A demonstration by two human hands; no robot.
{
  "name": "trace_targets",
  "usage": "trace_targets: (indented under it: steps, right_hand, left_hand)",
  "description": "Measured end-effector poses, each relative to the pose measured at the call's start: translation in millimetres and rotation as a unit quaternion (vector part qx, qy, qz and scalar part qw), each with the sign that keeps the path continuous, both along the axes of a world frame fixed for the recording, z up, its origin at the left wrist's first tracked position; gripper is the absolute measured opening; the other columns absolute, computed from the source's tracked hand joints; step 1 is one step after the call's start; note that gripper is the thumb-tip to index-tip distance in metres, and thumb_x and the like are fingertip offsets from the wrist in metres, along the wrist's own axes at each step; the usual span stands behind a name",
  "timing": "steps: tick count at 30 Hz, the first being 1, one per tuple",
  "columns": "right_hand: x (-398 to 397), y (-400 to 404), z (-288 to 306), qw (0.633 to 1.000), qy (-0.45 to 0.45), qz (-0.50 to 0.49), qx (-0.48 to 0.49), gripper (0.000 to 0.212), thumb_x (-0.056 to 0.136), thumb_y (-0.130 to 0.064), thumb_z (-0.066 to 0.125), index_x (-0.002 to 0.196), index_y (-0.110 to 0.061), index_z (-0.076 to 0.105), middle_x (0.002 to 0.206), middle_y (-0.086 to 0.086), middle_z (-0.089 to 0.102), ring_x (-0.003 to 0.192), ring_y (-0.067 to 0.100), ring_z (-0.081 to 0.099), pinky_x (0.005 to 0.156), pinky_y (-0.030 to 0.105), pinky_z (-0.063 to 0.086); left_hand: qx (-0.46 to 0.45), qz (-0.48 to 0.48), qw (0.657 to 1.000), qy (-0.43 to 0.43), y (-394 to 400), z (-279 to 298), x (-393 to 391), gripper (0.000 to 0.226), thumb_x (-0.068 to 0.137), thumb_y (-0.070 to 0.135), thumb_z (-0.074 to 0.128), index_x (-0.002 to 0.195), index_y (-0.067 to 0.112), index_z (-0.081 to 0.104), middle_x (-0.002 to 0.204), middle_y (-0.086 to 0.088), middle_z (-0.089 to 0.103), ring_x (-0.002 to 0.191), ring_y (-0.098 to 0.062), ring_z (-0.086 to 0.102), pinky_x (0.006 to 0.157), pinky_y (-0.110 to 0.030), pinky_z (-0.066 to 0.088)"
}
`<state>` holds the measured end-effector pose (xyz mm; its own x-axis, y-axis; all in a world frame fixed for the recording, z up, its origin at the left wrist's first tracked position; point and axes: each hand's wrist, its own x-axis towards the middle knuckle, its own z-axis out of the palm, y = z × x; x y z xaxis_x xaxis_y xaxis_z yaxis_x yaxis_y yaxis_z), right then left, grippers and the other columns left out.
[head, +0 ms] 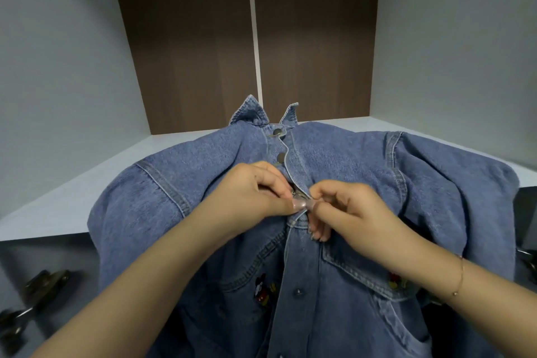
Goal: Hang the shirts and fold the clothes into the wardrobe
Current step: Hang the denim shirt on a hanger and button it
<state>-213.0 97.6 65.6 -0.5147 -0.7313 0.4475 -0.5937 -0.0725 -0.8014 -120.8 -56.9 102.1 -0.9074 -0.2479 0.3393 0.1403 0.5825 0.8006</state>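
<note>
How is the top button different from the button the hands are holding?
The top button is done up and no hand touches it; the held button sits pinched between the left hand and right hand, apparently not yet fastened. The top button shows fully near the collar; the held one is lower and half hidden by fingertips. Both are round metal buttons on the same denim shirt.

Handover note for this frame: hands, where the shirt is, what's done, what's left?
Left hand: fingers pinched on the placket of the denim shirt, at a metal button.
Right hand: pinching the opposite placket edge at the same button.
Shirt: lies front up on the pale wardrobe shelf, collar toward the back, lower part hanging over the front edge.
Done: the two buttons above look fastened.
Left: this button, the lower ones, then fold or hang. No hanger visible.
</note>
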Motion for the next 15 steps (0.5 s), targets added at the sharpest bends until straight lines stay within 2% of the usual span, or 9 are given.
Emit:
trace_targets:
  steps: [4,8,12,15]
  right_hand:
    - [-3.7,-1.6,6.0,1.000,-0.005,0.004,0.030,0.022,0.095,-0.002,0.048,0.074,0.003,0.054,0.060,0.006,0.066,0.054,0.016,0.063,0.055,0.025,0.053]
    - [-4.2,-4.2,10.8,0.999,0.008,-0.003,0.047,0.024,0.093,-0.013,0.057,0.070,-0.007,0.058,0.056,0.005,0.066,0.049,0.016,0.065,0.049,0.025,0.053]
    - [-4.5,-5.1,10.0,0.999,-0.004,-0.003,0.038,0.028,0.095,-0.007,0.050,0.068,-0.006,0.055,0.057,0.007,0.067,0.050,0.020,0.065,0.048,0.025,0.052]
    - [-4.4,-5.2,10.7,0.998,-0.057,0.023,0.026,0.032,0.099,-0.002,0.045,0.069,-0.004,0.056,0.055,0.009,0.064,0.047,0.021,0.062,0.046,0.026,0.052]
  left_hand:
    - [-0.007,-0.010,1.000,0.010,1.5,-0.8,1.9,0.012,0.069,0.000,0.082,0.072,-0.005,0.071,0.087,-0.003,0.060,0.067,-0.011,0.056,0.067,-0.014,0.046]
    - [-0.034,-0.018,0.999,0.029,1.3,-2.5,3.3,0.010,0.070,-0.001,0.081,0.072,-0.003,0.071,0.088,-0.005,0.060,0.071,-0.015,0.058,0.071,-0.020,0.050]
    - [-0.061,-0.015,0.997,0.047,0.4,-5.3,3.5,0.010,0.072,0.003,0.081,0.072,0.003,0.071,0.093,-0.011,0.061,0.081,-0.030,0.063,0.081,-0.035,0.053]
    - [-0.101,-0.018,0.992,0.069,-0.7,-9.0,4.1,0.010,0.075,0.008,0.080,0.073,0.008,0.070,0.092,-0.008,0.060,0.085,-0.023,0.062,0.082,-0.031,0.053]
